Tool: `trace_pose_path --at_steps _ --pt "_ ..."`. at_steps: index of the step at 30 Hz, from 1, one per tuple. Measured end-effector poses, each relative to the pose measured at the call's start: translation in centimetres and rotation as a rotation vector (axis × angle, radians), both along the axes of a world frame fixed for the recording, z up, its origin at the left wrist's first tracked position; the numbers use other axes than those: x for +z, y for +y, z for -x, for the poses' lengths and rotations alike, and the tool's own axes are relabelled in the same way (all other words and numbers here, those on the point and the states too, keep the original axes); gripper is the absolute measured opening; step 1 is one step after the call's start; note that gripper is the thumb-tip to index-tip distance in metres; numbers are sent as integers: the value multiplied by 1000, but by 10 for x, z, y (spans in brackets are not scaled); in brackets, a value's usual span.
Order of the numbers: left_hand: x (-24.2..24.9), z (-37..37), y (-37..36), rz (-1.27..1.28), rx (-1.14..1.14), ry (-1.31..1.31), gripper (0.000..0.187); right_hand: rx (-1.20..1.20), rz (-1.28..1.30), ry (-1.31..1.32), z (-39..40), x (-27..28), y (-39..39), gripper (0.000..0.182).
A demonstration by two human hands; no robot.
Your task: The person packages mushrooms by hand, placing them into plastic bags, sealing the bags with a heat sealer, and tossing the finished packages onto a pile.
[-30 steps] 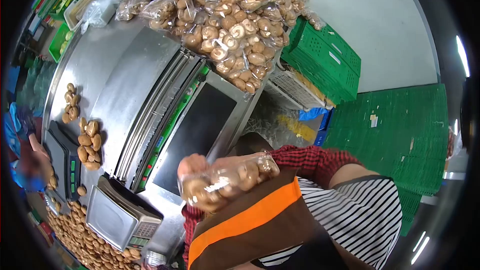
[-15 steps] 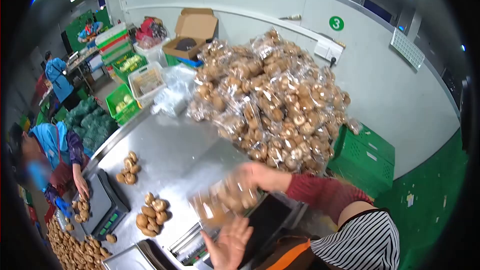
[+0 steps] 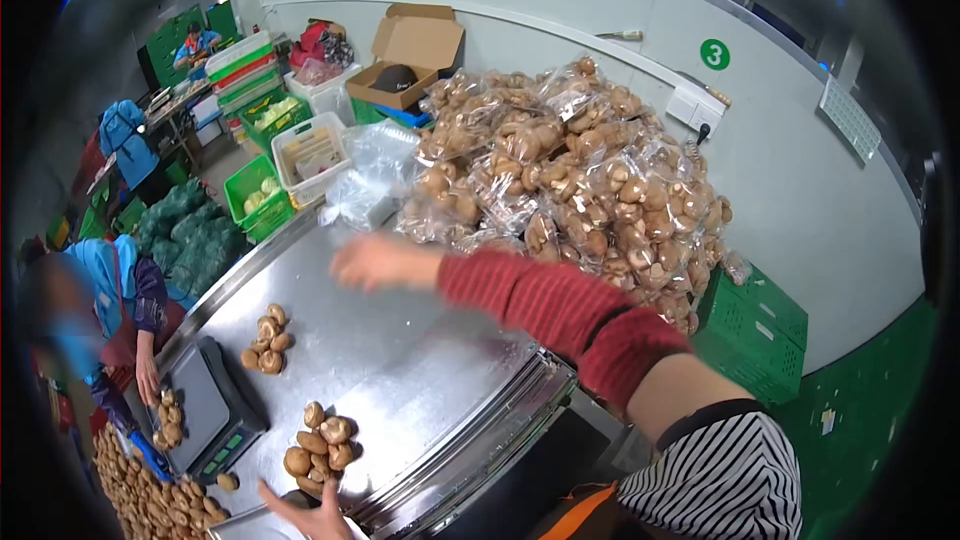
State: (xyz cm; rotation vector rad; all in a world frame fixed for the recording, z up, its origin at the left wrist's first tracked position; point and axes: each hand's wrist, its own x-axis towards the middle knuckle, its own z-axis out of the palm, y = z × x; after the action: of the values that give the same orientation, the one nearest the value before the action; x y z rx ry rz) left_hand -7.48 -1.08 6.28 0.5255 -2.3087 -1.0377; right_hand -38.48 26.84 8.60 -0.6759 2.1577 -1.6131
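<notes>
Steel table (image 3: pixel 400 360) now: the right hand (image 3: pixel 372 262), which held a mushroom bag half a second ago, hangs empty and loosely open near the bagged heap (image 3: pixel 570 170) (bag presumably landed there); the left hand (image 3: pixel 312 518) spreads beside loose mushrooms (image 3: pixel 318 448).

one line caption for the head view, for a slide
Right hand reaches empty across the steel table beside the heap of clear bagged brown mushrooms; left hand nears a loose pile.
</notes>
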Motion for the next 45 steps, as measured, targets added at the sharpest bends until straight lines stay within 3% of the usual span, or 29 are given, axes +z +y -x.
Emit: trace_pose_path --at_steps 1,2,3,4,5,6,8,11,12,16,18,20,21,22,24,28,30,31,32,34,36,37,38,39,40,41,42,44,45 --pt "-32 6 -29 -52 -140 -26 84 64 -301 209 -24 -27 -54 47" --pt "-71 14 -54 -105 -283 -50 88 94 -85 413 -78 -46 -83 47" --pt "-83 22 -56 -148 -328 -55 91 194 -2 439 -97 -86 -116 52" --pt "-87 27 -57 -194 -374 -63 95 207 -67 503 -123 -88 -132 56" --pt "-79 31 -50 -200 -365 -97 94 152 -29 385 -147 -90 -138 53" --pt "-76 33 -45 -160 -365 -129 93 157 -27 370 -157 -91 -135 53" --pt "-75 39 -28 -15 -392 -139 94 -65 -99 651 -173 -102 -121 48" --pt "-77 50 14 68 -507 -74 91 -144 -152 454 -187 -93 -74 43" --pt "-75 50 29 138 -542 -62 89 -239 -109 492 -189 -116 -63 44" --pt "-62 37 56 218 -622 -92 91 -304 -201 547 -207 -107 -20 43" --pt "-61 25 53 -110 -519 12 99 -398 -118 509 -206 -100 -4 46" --pt "-43 -3 34 -193 -309 52 82 -508 -40 284 -225 -73 27 46" --pt "-49 -22 20 -82 -124 63 55 -501 -198 228 -237 -68 53 42" --pt "-54 -44 -1 201 -57 31 29 -495 -351 174 -252 -64 76 39" --pt "-62 -80 -9 474 67 -278 32 -429 -873 361 -286 -53 99 40" --pt "-59 -82 33 569 -64 -328 38 -368 -888 449 -296 -86 82 46" --pt "-78 -72 36 424 -170 -283 35 -407 -800 199 -294 -90 64 42" --pt "-75 -73 31 159 -189 -361 33 -461 -700 244 -293 -100 68 41" --pt "-70 -72 26 -110 -202 -420 33 -404 -407 35 -291 -92 76 36" --pt "-47 -89 3 -1361 -300 -440 28 -353 566 -1256 -290 -72 97 35" --pt "-8 -86 -5 -1767 -448 -253 29 -236 688 -1221 -275 -47 94 34" --pt "5 -75 -9 -1719 -516 -32 30 -125 811 -1181 -264 -26 91 35" --pt "17 -62 -13 -1657 -571 175 31 -75 867 -899 -244 -7 79 37" --pt "31 -39 -5 -1574 -328 343 30 -23 982 -764 -214 2 69 35" --pt "42 -12 3 -1473 -92 505 30 -330 946 -682 -195 25 39 30" --pt "35 14 3 -1062 -179 457 29 -631 898 -585 -177 43 11 28" --pt "16 39 2 -647 -255 405 31 -497 777 -465 -145 22 3 25" --pt "-52 83 -14 -392 -309 183 38 -358 663 -336 -106 -49 1 26" --pt "-51 85 -11 -373 -297 -166 40 -269 352 -290 -98 -85 1 26"
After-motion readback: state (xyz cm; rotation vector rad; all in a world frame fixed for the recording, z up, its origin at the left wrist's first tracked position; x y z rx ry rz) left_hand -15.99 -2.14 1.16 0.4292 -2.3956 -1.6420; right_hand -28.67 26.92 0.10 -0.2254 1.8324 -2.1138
